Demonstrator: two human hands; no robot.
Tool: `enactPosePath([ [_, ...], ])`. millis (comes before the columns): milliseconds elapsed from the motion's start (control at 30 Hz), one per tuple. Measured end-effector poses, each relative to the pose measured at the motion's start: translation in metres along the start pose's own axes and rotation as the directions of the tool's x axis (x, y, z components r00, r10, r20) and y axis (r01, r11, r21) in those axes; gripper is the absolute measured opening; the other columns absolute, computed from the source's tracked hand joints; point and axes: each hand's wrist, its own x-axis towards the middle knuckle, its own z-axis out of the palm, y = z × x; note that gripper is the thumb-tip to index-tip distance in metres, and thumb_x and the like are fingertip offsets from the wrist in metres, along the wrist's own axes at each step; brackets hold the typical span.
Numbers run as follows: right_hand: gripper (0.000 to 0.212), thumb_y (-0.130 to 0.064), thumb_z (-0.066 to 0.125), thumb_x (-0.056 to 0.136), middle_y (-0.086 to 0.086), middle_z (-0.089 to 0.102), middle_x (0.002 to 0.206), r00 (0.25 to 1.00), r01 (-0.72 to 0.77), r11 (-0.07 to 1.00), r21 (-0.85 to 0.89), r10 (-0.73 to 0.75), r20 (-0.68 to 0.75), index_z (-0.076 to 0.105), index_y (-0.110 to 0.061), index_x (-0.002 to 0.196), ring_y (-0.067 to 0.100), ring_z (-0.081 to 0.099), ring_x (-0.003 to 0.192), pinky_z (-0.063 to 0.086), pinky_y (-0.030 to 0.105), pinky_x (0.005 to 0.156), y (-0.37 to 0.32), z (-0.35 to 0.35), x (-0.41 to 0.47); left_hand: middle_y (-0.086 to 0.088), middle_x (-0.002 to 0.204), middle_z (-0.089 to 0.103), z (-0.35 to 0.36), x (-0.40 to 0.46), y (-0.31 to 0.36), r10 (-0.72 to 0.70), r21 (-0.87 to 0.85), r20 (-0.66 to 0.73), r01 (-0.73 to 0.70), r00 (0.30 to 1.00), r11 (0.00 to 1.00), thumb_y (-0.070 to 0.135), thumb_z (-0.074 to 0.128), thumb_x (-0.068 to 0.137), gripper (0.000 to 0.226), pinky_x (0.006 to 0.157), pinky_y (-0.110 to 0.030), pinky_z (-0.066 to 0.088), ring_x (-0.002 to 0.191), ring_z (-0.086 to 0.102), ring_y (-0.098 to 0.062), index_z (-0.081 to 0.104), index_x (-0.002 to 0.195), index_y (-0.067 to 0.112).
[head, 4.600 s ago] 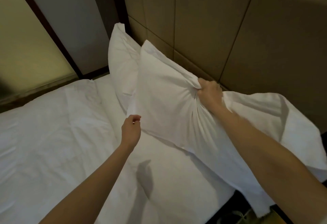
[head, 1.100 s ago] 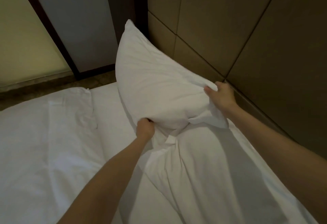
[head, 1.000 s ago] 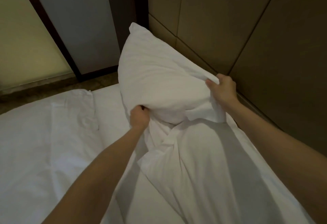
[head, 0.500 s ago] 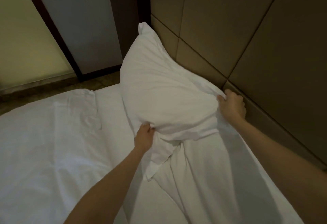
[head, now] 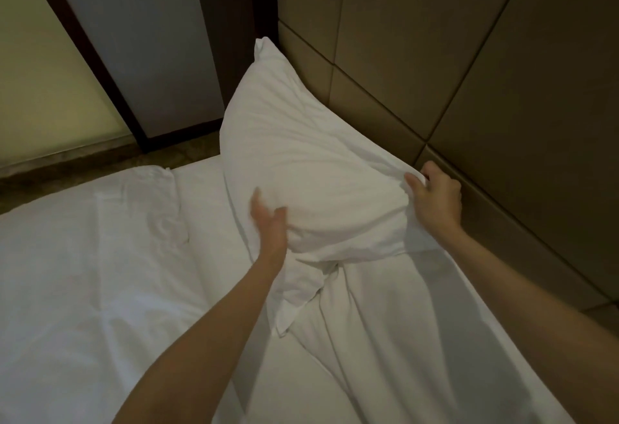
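Observation:
A white pillow [head: 311,162] leans against the padded headboard [head: 435,55], its far corner pointing up. My left hand [head: 269,222] is flat and blurred, fingers straight, against the pillow's near left side. My right hand [head: 433,196] pinches the pillowcase fabric at the pillow's right corner, close to the headboard. A second white pillow [head: 402,340] lies flat in front, partly under the upright one, and its loose case end [head: 298,293] is bunched below my left wrist.
The bed [head: 83,289] is covered with a white duvet, its folded edge [head: 167,209] left of the pillows. Beyond the bed's far side are a strip of floor [head: 100,162] and wall panels with a dark frame [head: 90,55].
My left hand has let go of the pillow's lower edge and now lies flat against its side. The pillow has settled lower against the headboard; my right hand keeps its pinch.

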Motion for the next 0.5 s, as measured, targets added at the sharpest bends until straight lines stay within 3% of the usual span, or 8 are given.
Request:
enactPosePath([
  [33, 0.031, -0.032, 0.053, 0.095, 0.012, 0.051, 0.075, 1.000, 0.004, 1.000, 0.015, -0.004, -0.009, 0.041, -0.011, 0.075, 0.040, 0.053, 0.079, 0.044, 0.048, 0.067, -0.003, 0.000, -0.001, -0.008, 0.160, 0.013, 0.015, 0.001, 0.011, -0.034, 0.115, 0.175, 0.014, 0.984, 0.993, 0.015, 0.040, 0.099, 0.058, 0.120, -0.042, 0.017, 0.146, 0.018, -0.027, 0.015, 0.152, 0.016],
  [100, 0.029, -0.030, 0.054, 0.094, 0.012, 0.051, 0.076, 1.000, -0.017, 1.000, 0.020, 0.017, -0.020, 0.043, -0.010, 0.076, 0.040, 0.054, 0.080, 0.046, 0.049, 0.069, -0.005, -0.002, -0.001, -0.003, 0.163, -0.001, 0.045, -0.007, 0.029, -0.191, 0.319, 0.432, 0.049, 0.881, 0.947, 0.033, 0.028, 0.103, 0.057, 0.122, -0.036, 0.005, 0.150, 0.002, -0.022, 0.005, 0.153, 0.019],
  [167, 0.025, -0.027, 0.054, 0.094, 0.013, 0.054, 0.082, 0.998, -0.063, 0.998, -0.015, 0.063, 0.012, 0.043, -0.010, 0.080, 0.039, 0.055, 0.082, 0.046, 0.048, 0.071, 0.000, -0.007, -0.002, 0.003, 0.162, 0.006, 0.063, -0.017, 0.043, -0.300, 0.324, 0.583, 0.123, 0.755, 0.938, 0.054, 0.026, 0.098, 0.067, 0.122, -0.039, 0.009, 0.149, 0.011, -0.020, 0.003, 0.154, 0.025],
  [233, 0.020, -0.025, 0.054, 0.093, 0.015, 0.057, 0.087, 0.993, -0.080, 0.995, -0.061, 0.086, 0.087, 0.043, -0.013, 0.083, 0.038, 0.056, 0.082, 0.048, 0.048, 0.071, 0.007, -0.013, -0.005, 0.005, 0.161, 0.016, 0.068, -0.024, 0.042, -0.316, 0.297, 0.625, 0.156, 0.714, 0.942, 0.064, 0.026, 0.092, 0.073, 0.120, -0.035, 0.013, 0.146, 0.022, -0.020, 0.005, 0.153, 0.031],
  [300, 0.016, -0.024, 0.053, 0.093, 0.015, 0.059, 0.087, 0.988, -0.069, 0.994, -0.081, 0.079, 0.134, 0.044, -0.013, 0.086, 0.037, 0.057, 0.080, 0.049, 0.047, 0.070, 0.015, -0.018, -0.012, 0.004, 0.159, 0.023, 0.061, -0.031, 0.033, -0.298, 0.278, 0.565, 0.163, 0.770, 0.947, 0.062, 0.026, 0.094, 0.068, 0.116, -0.029, 0.016, 0.144, 0.026, -0.019, 0.017, 0.152, 0.028],
  [367, 0.014, -0.023, 0.053, 0.092, 0.013, 0.058, 0.085, 0.986, -0.062, 0.995, -0.084, 0.074, 0.148, 0.046, -0.013, 0.087, 0.034, 0.055, 0.078, 0.049, 0.045, 0.068, 0.021, -0.024, -0.019, 0.002, 0.157, 0.026, 0.046, -0.042, 0.020, -0.277, 0.311, 0.469, 0.137, 0.839, 0.940, 0.050, 0.029, 0.099, 0.058, 0.119, -0.032, 0.017, 0.144, 0.027, -0.019, 0.026, 0.150, 0.022],
  [433, 0.012, -0.023, 0.055, 0.092, 0.010, 0.057, 0.083, 0.981, -0.068, 0.995, -0.074, 0.080, 0.176, 0.049, -0.012, 0.089, 0.031, 0.054, 0.078, 0.048, 0.044, 0.069, 0.027, -0.035, -0.032, 0.000, 0.157, 0.027, 0.026, -0.065, 0.010, -0.270, 0.387, 0.499, 0.067, 0.824, 0.920, 0.032, 0.033, 0.102, 0.049, 0.118, -0.030, 0.020, 0.142, 0.029, -0.016, 0.030, 0.149, 0.018],
  [500, 0.011, -0.021, 0.057, 0.091, 0.008, 0.057, 0.080, 0.976, -0.057, 0.995, -0.085, 0.074, 0.204, 0.052, -0.011, 0.089, 0.030, 0.054, 0.077, 0.047, 0.041, 0.069, 0.033, -0.037, -0.039, -0.004, 0.148, 0.044, 0.009, -0.076, -0.001, -0.294, 0.383, 0.509, 0.093, 0.809, 0.919, 0.022, 0.041, 0.100, 0.044, 0.103, -0.023, 0.036, 0.126, 0.045, -0.014, 0.043, 0.143, 0.013],
])
